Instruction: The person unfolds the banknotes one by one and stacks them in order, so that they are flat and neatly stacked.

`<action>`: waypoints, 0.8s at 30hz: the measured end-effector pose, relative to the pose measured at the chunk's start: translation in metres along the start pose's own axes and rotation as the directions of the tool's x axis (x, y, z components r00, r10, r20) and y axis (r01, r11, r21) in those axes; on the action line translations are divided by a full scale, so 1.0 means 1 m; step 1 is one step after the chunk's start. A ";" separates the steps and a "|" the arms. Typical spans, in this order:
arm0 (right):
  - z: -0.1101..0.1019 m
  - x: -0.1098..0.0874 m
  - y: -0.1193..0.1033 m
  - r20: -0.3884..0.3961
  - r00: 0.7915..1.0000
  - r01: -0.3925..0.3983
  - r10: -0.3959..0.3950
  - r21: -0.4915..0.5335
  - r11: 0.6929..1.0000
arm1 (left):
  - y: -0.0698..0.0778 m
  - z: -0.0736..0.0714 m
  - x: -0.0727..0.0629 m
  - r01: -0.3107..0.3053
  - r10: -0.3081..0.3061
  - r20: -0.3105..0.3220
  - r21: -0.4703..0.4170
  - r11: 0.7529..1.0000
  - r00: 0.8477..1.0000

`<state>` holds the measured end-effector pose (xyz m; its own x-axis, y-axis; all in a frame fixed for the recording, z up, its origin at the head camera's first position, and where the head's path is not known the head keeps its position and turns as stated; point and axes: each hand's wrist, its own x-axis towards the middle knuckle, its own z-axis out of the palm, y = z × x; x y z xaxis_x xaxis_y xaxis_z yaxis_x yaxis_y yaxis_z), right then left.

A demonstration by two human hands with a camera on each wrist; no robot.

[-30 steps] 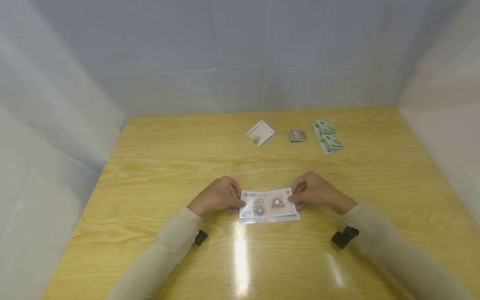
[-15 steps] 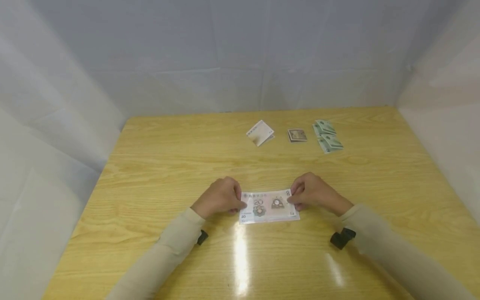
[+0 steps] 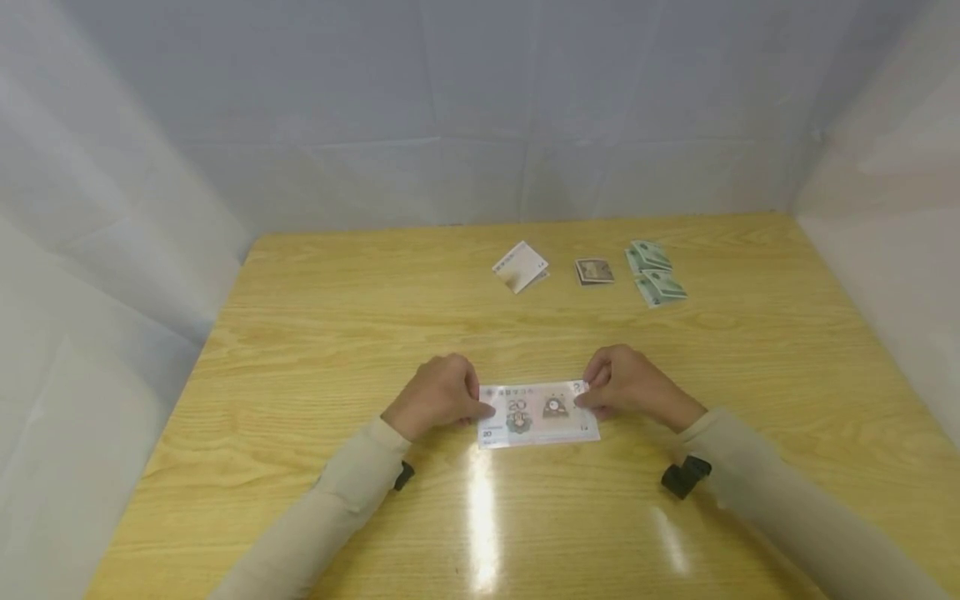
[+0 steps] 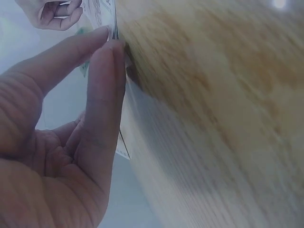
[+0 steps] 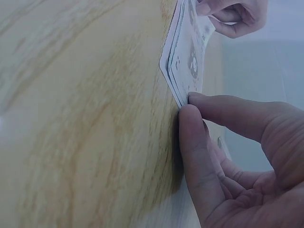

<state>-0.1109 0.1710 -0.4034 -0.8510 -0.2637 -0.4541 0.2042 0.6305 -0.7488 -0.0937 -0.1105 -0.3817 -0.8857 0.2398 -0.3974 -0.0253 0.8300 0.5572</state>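
A small stack of pale banknotes (image 3: 536,414) lies low over the wooden table, a note marked 20 on top. My left hand (image 3: 438,393) pinches its left end between thumb and fingers. At the other end, my right hand (image 3: 633,386) pinches the stack the same way. Seen from the right wrist, the layered edges of the banknotes (image 5: 178,66) lie slightly apart, the thumb and fingertip of the right hand (image 5: 228,147) meeting at a corner. From the left wrist, the left hand (image 4: 71,118) grips the stack's edge just above the tabletop.
Toward the back of the wooden table (image 3: 337,317) lie a folded whitish banknote (image 3: 520,267), a folded brown banknote (image 3: 595,271) and folded green banknotes (image 3: 656,273). Pale sheeting (image 3: 480,117) hangs behind the table and along both sides.
The top banknote has come down and lined up with those beneath, so the lower edge that stuck out is now nearly covered. Both hands have barely moved and keep their pinch.
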 end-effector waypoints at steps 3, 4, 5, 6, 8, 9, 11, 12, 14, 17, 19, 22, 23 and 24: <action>-0.001 0.000 0.000 0.001 1.000 0.010 -0.010 0.008 1.000 | 0.000 0.001 0.000 0.002 -0.002 -0.019 0.023 1.000 1.000; -0.001 0.000 0.001 0.002 1.000 0.014 -0.015 0.014 1.000 | 0.000 0.001 0.000 0.003 -0.002 -0.023 0.022 1.000 1.000; -0.001 0.000 0.001 0.007 1.000 0.020 -0.020 0.022 1.000 | 0.000 0.001 0.000 0.003 -0.002 -0.025 0.022 1.000 1.000; -0.002 0.000 0.001 0.011 1.000 0.025 -0.026 0.030 0.999 | 0.000 0.002 0.000 0.001 0.000 -0.026 0.023 1.000 1.000; -0.004 0.000 0.002 0.018 0.999 0.044 -0.044 0.035 0.998 | 0.001 0.001 0.000 -0.004 0.005 -0.021 0.024 1.000 1.000; -0.005 0.001 0.003 0.019 0.998 0.056 -0.057 0.034 0.998 | 0.002 0.001 -0.001 -0.007 0.007 -0.016 0.024 1.000 1.000; -0.009 0.002 0.003 0.015 0.996 0.083 -0.083 0.032 0.996 | 0.003 -0.001 -0.001 -0.013 0.013 -0.007 0.031 0.999 1.000; -0.011 0.003 0.003 0.012 0.995 0.101 -0.101 0.032 0.994 | 0.004 -0.002 -0.001 -0.019 0.020 -0.004 0.040 0.999 1.000; -0.015 0.005 0.002 0.006 0.992 0.128 -0.128 0.036 0.991 | 0.005 -0.005 -0.001 -0.036 0.036 -0.008 0.051 0.998 0.999; -0.020 0.009 0.000 -0.004 0.989 0.150 -0.150 0.055 0.987 | 0.007 -0.011 0.001 -0.061 0.064 -0.039 0.063 0.996 0.997; -0.023 0.013 -0.002 -0.011 0.989 0.151 -0.151 0.070 0.986 | 0.009 -0.014 0.005 -0.076 0.079 -0.062 0.051 0.996 0.995; -0.024 0.023 -0.007 -0.039 0.991 0.131 -0.128 0.074 0.989 | 0.012 -0.020 0.013 -0.101 0.102 -0.075 0.027 0.995 0.992; -0.023 0.026 -0.009 -0.050 0.992 0.117 -0.113 0.072 0.991 | 0.013 -0.022 0.016 -0.112 0.113 -0.074 0.017 0.994 0.991; -0.023 0.031 -0.012 -0.065 0.993 0.107 -0.103 0.064 0.992 | 0.014 -0.023 0.019 -0.123 0.123 -0.076 0.014 0.992 0.989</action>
<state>-0.1504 0.1723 -0.3974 -0.8970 -0.2794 -0.3426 0.1425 0.5508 -0.8224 -0.1217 -0.1056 -0.3646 -0.9149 0.3012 -0.2689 0.0899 0.8012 0.5916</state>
